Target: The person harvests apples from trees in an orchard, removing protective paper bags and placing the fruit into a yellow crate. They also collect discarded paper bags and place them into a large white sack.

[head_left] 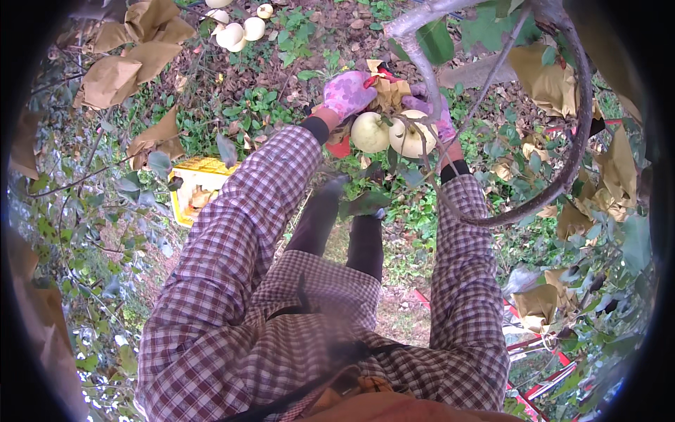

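Observation:
Two pale yellow-green apples hang side by side in front of me, the left apple (370, 133) touching the right apple (408, 138). Just above them is a crumpled brown paper bag (389, 93) with red lining showing. My left hand (348, 95), in a pink patterned glove, has its fingers closed on the bag's left side. My right hand (434, 116), gloved alike, curls in from the right behind the right apple, fingers bent against the bag; a branch partly covers it. A red piece (339, 146) shows beneath my left wrist.
A thick curved branch (573, 158) loops at the right. Brown paper bags (112, 79) hang among leaves on both sides. A yellow crate (204, 167) stands on the ground at left. Several pale apples (232, 35) lie at the far left. Red metal bars (552, 380) show at lower right.

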`<action>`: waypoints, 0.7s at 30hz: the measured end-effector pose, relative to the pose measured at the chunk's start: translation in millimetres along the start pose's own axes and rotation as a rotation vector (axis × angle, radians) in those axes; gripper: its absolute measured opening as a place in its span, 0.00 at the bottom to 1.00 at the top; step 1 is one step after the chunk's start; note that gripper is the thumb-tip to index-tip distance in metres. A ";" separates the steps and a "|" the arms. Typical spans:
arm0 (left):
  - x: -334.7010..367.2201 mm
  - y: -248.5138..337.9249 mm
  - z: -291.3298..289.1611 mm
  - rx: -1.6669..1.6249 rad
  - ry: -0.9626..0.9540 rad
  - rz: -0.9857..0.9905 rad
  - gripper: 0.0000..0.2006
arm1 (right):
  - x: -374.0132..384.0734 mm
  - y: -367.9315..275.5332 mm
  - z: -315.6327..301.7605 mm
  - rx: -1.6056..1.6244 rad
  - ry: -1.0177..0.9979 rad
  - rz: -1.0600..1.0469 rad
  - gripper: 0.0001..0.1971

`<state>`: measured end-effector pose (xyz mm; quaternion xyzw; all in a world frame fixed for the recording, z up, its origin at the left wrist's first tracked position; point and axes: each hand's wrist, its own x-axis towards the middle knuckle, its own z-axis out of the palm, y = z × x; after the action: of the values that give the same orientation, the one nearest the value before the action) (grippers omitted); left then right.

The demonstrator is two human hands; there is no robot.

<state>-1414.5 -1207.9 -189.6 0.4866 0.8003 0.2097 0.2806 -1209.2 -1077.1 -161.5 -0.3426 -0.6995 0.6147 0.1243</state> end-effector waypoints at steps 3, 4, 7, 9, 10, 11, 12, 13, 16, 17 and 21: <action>-0.7 -3.2 -2.5 -0.053 0.002 0.130 0.19 | 10.3 -18.1 6.8 -0.133 -0.075 -0.099 0.18; 0.7 6.4 -9.5 -0.026 -0.054 0.145 0.20 | 9.8 -22.3 6.3 -0.270 -0.068 -0.135 0.19; 6.3 38.3 -29.8 0.101 -0.210 0.184 0.21 | 16.9 -18.0 2.0 -0.201 -0.122 -0.061 0.23; 5.5 41.2 -33.5 0.173 -0.223 0.164 0.20 | 17.3 -24.4 6.8 -0.151 -0.140 -0.120 0.20; 4.5 40.7 -34.0 0.180 -0.203 0.141 0.20 | 13.9 -31.6 11.4 -0.087 -0.144 -0.152 0.17; 3.2 39.9 -34.3 0.187 -0.183 0.117 0.19 | 14.5 -30.7 13.9 -0.038 -0.145 -0.150 0.15; 1.8 38.6 -35.0 0.194 -0.163 0.091 0.19 | 15.1 -31.2 16.3 0.011 -0.145 -0.148 0.14; 2.6 34.4 -35.9 0.186 -0.140 0.041 0.18 | 17.1 -18.0 11.8 0.042 -0.125 -0.112 0.14; 6.3 3.2 -31.6 0.071 -0.051 -0.098 0.16 | 29.5 48.6 -25.4 0.122 -0.071 -0.010 0.15; 3.3 0.8 -28.9 0.039 -0.033 -0.104 0.17 | 26.1 69.3 -37.1 0.152 -0.055 0.032 0.16; -1.5 -33.8 -21.5 -0.028 0.055 -0.180 0.21 | 16.4 89.6 -44.2 0.211 -0.056 0.078 0.13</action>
<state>-1450.3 -1225.4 -193.7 0.4027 0.8452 0.2080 0.2830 -1165.7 -1031.7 -240.8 -0.3372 -0.6203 0.6986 0.1158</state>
